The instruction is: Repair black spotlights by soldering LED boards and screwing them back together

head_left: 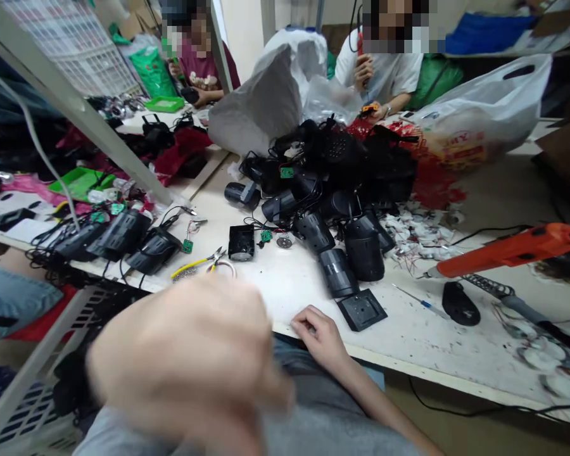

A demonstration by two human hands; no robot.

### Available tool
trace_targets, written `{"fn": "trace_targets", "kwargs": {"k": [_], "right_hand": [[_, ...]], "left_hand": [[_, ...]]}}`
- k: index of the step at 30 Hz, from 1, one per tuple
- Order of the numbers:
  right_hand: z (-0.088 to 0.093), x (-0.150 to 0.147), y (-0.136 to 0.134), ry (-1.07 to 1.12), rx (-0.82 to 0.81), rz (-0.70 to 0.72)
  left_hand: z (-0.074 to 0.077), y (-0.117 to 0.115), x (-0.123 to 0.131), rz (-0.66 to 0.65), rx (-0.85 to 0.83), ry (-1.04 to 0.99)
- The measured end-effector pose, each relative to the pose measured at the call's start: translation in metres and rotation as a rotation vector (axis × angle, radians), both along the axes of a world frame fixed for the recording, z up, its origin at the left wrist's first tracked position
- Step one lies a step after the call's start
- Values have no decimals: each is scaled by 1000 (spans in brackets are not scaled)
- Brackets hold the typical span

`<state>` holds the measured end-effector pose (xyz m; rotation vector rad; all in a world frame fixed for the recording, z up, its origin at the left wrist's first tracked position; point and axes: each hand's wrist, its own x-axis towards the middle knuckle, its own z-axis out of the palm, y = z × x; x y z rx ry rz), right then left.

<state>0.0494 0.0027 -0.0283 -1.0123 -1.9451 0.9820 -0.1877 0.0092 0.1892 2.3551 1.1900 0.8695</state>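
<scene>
My left hand (185,361) is raised close to the camera, low and left of centre. It is large and smeared by motion, so its fingers cannot be read. My right hand (320,335) rests on the front edge of the white table (408,342), fingers curled together; whatever they hold is too small to make out. Just right of it lies a black square plate (361,310), and a black cylindrical housing (337,272) lies behind the plate. Yellow-handled pliers (194,265) lie on the table just beyond my left hand.
A pile of black housings with wires (337,171) fills the table's middle. An orange hand tool (513,250), a thin screwdriver (420,303) and a black oval object (460,304) lie at right. White plastic bags (479,120) stand behind. Two people sit across the table.
</scene>
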Motion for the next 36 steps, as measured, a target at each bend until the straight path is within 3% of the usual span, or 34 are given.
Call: {"fn": "trace_targets", "kwargs": {"k": [2, 4, 6, 9, 13, 15, 18, 21, 24, 26, 29, 32, 36], "right_hand": [[10, 11, 1, 13, 19, -29], [19, 28, 6, -3, 104, -143], [24, 46, 14, -93, 288, -347], [22, 64, 29, -318, 484, -532], [11, 63, 41, -586, 461, -561], [6, 60, 42, -626, 419, -555], [2, 58, 43, -617, 393, -537], [-4, 58, 43, -587, 392, -528], [-9, 55, 44, -559, 396, -525], [-9, 52, 46, -529, 394, -536], [0, 52, 49, -438, 344, -599], [18, 61, 53, -339, 320, -668], [40, 79, 58, -247, 372, -633]], "left_hand": [[-22, 25, 9, -74, -55, 4], [-58, 47, 20, 152, -81, -36], [-99, 59, 31, 216, -223, -32], [-151, 58, 52, 184, -507, -179], [-184, 45, 77, 225, -632, -326], [-190, 46, 80, 254, -599, -357], [-190, 62, 64, 438, -430, -376], [-180, 89, 38, 605, -282, -397], [-162, 117, 28, 664, -133, -369], [-150, 131, 34, 622, -68, -331], [-140, 139, 55, 458, -66, -316], [-141, 130, 70, 290, -89, -321], [-149, 104, 68, 106, -161, -269]]}}
